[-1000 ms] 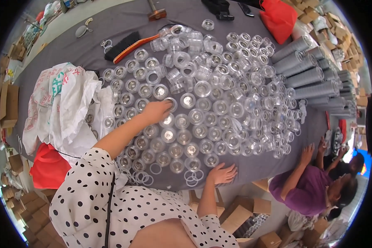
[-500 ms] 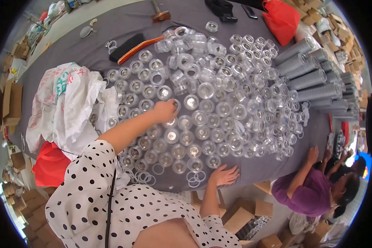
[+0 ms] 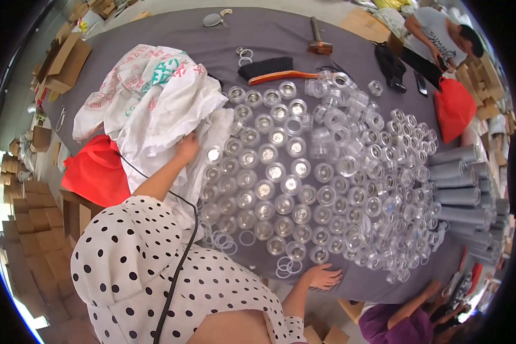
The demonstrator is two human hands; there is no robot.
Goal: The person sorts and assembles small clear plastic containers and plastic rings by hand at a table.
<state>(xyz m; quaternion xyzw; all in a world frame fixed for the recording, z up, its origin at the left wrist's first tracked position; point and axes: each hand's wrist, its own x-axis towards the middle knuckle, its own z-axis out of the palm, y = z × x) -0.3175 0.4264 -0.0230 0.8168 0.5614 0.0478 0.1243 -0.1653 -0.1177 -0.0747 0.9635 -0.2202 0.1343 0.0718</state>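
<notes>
My left hand (image 3: 187,148) is at the side of a crumpled white woven sack (image 3: 137,114) with red and green print. Its fingers are smeared and partly lost against the sack, so whether it holds anything does not show. Along the table's near edge, my right hand (image 3: 325,277) lies flat and empty with the fingers stretched out. Between and beyond my hands, many small clear round plastic containers (image 3: 275,172) cover the grey cloth, several with shiny metallic middles. Thin clear rings (image 3: 288,266) lie close to my right hand, and more lie further left.
A black-bristled brush (image 3: 266,70), a hammer (image 3: 320,46) and a black strap (image 3: 390,69) lie on the far side. Stacks of grey discs (image 3: 458,195) stand at the right. Red bags (image 3: 97,172) flank the table. A person in purple (image 3: 395,324) is at the near right.
My left hand has moved left from the containers to the white sack. The view has swung left, and a person in grey now shows at the far right. My right hand stays flat.
</notes>
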